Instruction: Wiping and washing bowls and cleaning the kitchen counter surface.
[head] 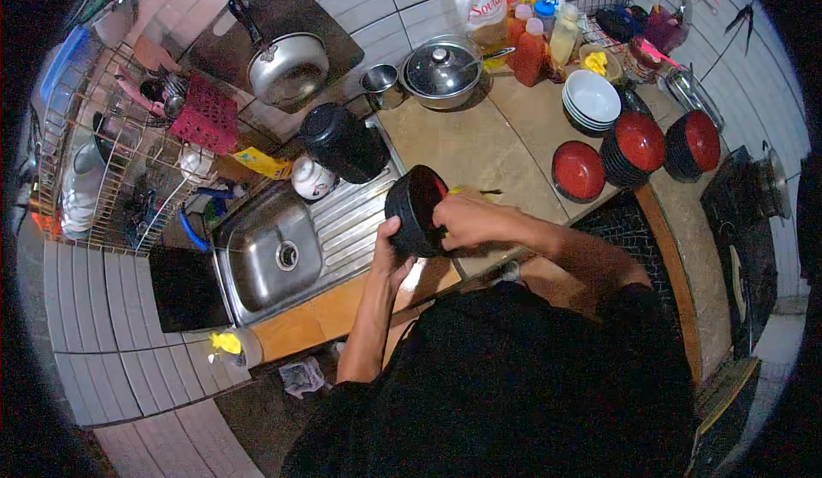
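My left hand [392, 250] holds a black bowl with a red inside [411, 218] from its left and below, tilted over the counter beside the drainboard. It has dark ridges outside, and whether it is one bowl or several nested is unclear. My right hand [465, 221] reaches to the bowl's right rim, its fingers bent at the opening; something yellow-green [457, 191] shows by the knuckles, mostly hidden. To the right stand a single red-lined bowl [578, 171], two stacks of like bowls [632, 150] [693, 144] and a stack of white bowls [591, 102].
A steel sink [273, 256] lies left, with a black pot [343, 144] and white jar [313, 178] on its drainboard. A lidded pan [443, 73], steel cup [382, 86] and bottles [530, 54] stand at the back. A wire dish rack [115, 176] hangs far left.
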Demonstrator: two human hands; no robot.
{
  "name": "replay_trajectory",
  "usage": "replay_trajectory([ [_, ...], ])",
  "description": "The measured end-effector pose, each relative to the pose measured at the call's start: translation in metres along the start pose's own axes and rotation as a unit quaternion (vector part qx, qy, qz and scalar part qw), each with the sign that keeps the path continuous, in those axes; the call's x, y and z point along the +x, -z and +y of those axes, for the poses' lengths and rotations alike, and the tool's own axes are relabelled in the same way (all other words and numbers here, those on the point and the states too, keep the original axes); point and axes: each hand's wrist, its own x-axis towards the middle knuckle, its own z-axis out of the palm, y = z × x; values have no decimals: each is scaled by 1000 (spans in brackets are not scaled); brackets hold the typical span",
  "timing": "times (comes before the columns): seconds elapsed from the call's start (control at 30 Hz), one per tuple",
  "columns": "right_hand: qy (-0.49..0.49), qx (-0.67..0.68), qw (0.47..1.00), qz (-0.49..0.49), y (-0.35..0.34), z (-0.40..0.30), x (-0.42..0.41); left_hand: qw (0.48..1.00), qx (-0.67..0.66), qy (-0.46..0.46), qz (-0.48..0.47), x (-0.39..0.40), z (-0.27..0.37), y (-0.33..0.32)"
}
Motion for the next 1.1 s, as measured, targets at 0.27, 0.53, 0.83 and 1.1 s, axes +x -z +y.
replay_trajectory([
  [0.27, 39, -256, 888, 380, -10, -1, 11, 981, -149, 57, -115, -5, -19, -9],
  [0.53, 115, 194, 961, 163, -15, -30, 13, 995, -78, 17, -57, -8, -10, 14],
  [0.83, 23, -263, 923, 280, -19, -21, -3, 994, -77, 8, -72, -17, -14, 1],
  [1.1, 107, 182, 971, 112, -27, -26, 1, 998, 32, -16, -54, -16, -7, 34],
])
